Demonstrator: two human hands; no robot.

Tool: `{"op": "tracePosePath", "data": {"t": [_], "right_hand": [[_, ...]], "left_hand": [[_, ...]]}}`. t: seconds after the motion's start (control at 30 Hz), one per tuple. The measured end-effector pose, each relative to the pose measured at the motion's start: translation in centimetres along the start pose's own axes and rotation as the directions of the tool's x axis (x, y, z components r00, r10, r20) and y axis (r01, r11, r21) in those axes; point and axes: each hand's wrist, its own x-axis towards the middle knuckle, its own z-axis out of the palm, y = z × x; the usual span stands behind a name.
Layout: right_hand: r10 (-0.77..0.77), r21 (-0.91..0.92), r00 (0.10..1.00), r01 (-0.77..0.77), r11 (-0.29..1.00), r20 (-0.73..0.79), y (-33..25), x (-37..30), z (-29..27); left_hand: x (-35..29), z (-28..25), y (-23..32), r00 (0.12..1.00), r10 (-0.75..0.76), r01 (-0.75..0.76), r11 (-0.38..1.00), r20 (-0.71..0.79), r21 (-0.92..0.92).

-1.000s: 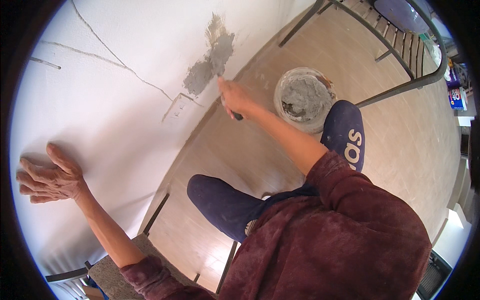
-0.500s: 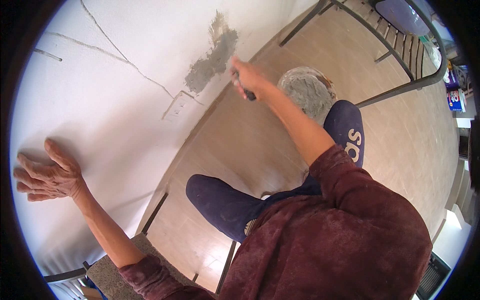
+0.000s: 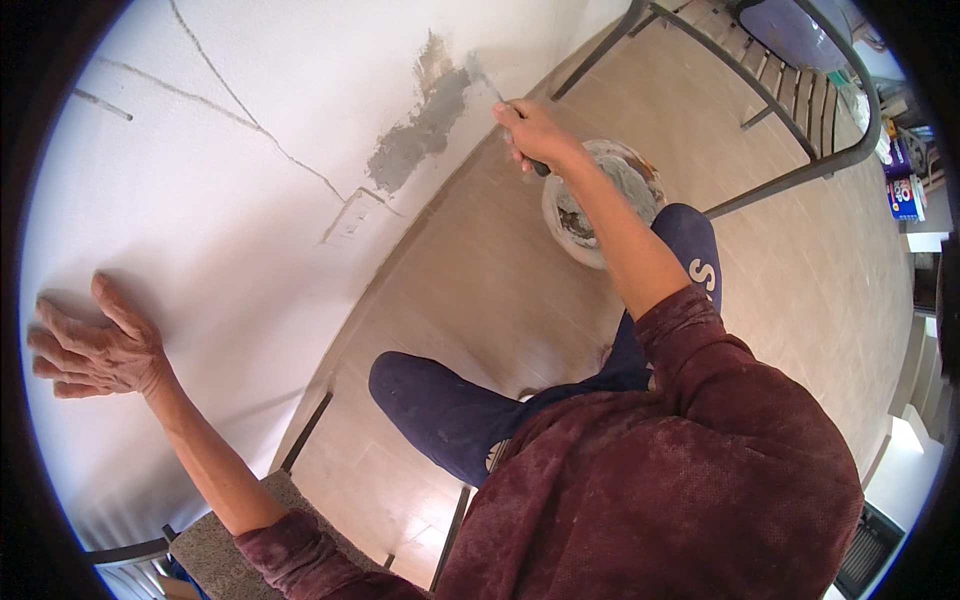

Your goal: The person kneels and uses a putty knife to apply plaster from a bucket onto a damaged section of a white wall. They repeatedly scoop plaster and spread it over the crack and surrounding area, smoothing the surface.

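My left hand [image 3: 100,345] lies against the white wall [image 3: 240,250] with its fingers spread. In my right hand [image 3: 537,133] is a putty knife [image 3: 541,168], gripped by its dark handle. Its thin blade, blurred, points at the wall beside the upper right edge of a wet grey plaster patch [image 3: 420,135]; I cannot tell whether it touches. Partly behind my right forearm, a round bucket [image 3: 560,237] stands on the floor near my knee, holding grey plaster mix [image 3: 628,185].
Cracks or grooves [image 3: 253,123] run across the wall above a rectangular outlet outline [image 3: 347,222]. A metal-framed chair [image 3: 770,190] stands at the upper right, with several containers [image 3: 905,198] beyond. A speckled seat [image 3: 225,555] is at the lower left.
My right hand and the putty knife have moved right, away from the middle of the patch. The blade now shows beside the patch's edge. The left hand stays on the wall.
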Motion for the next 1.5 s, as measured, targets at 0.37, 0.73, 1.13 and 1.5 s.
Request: {"op": "tracePosePath", "data": {"t": [0.37, 0.73, 1.13, 1.5], "right_hand": [[-0.105, -0.330, 0.955, 0.197, 0.923, 0.277, -2.6, -4.7, 3.0], [-0.368, -0.451, 0.921, 0.278, 0.848, -0.125, 5.0, 1.5, 0.8], [-0.102, -0.231, 0.987, 0.071, 0.970, -0.127, 5.2, -0.8, 3.8], [0.315, 0.546, 0.940, -0.333, 0.769, 0.130, 5.9, -2.0, 7.8]], "left_hand": [[-0.2, -0.6, 0.9, 0.998, -0.042, 0.047, 0.994, 0.053, -0.098], [-0.6, 1.1, -0.8, 0.999, 0.035, -0.036, 0.995, 0.008, 0.095], [-1.2, 0.7, -1.1, 1.000, -0.018, 0.018, 0.999, 0.005, -0.036], [-1.5, 1.3, -1.9, 1.000, 0.019, -0.019, 0.999, 0.000, 0.026]]}}
